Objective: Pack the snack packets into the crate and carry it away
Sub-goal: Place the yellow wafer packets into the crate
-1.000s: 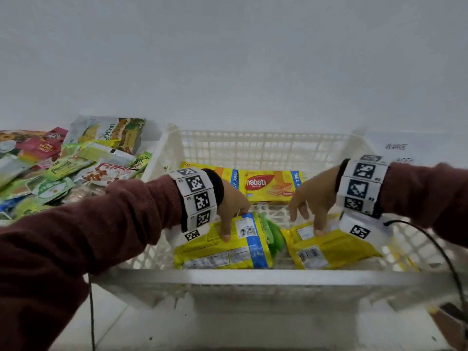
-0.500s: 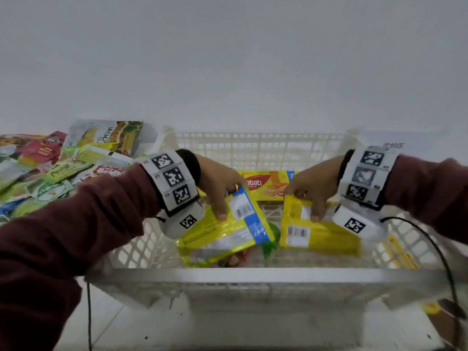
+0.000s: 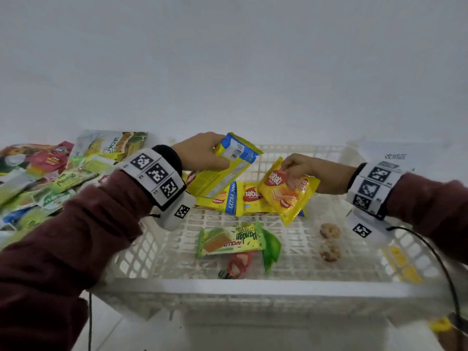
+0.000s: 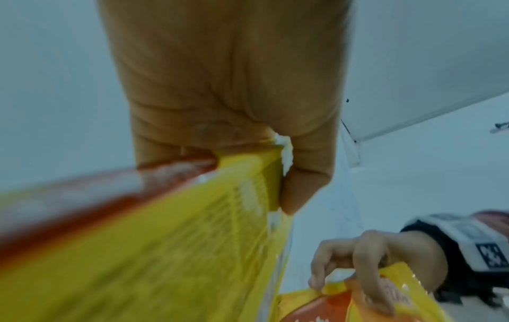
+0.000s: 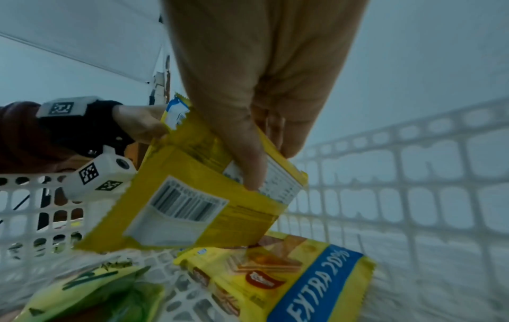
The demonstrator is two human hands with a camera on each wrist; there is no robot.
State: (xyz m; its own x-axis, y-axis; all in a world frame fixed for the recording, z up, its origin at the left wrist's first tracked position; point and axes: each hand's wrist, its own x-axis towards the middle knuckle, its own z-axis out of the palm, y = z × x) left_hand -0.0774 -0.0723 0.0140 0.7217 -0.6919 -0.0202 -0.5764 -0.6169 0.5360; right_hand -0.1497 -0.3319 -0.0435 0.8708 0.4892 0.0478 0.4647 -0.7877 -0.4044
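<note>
Both hands have lifted their packets up off the crate floor since 0.5 s ago; pkts now held above the contents.

- L hand [image 3: 202, 153]: fingers curled round top edge of yellow/blue wafer packet [image 3: 222, 171], barcode side up, pkt tilted, over far-left part of crate.
- R hand [image 3: 304, 171]: pinches top edge of yellow Nabati wafer packet [image 3: 286, 193], front facing head cam, hanging tilted above crate centre. R-wrist view shows its back w/ barcode [image 5: 190, 196].
- White lattice crate [image 3: 253, 287]: on its floor, Nabati "EXTRA 20%" packet [image 3: 240, 198] lying flat at far side, under the two held pkts; green Apollo Pandan packet [image 3: 230, 240] nearer front; red-wrapped item [image 3: 238, 262] just beside it, partly under green wrapper, blurred; two round cookies [image 3: 329, 239] to the right, apart from the pkts.
- Pile of assorted snack packets [image 3: 50, 178]: outside crate, left of it, behind L forearm.
- Both wrists: white bands w/ black square markers [image 3: 157, 173].
</note>
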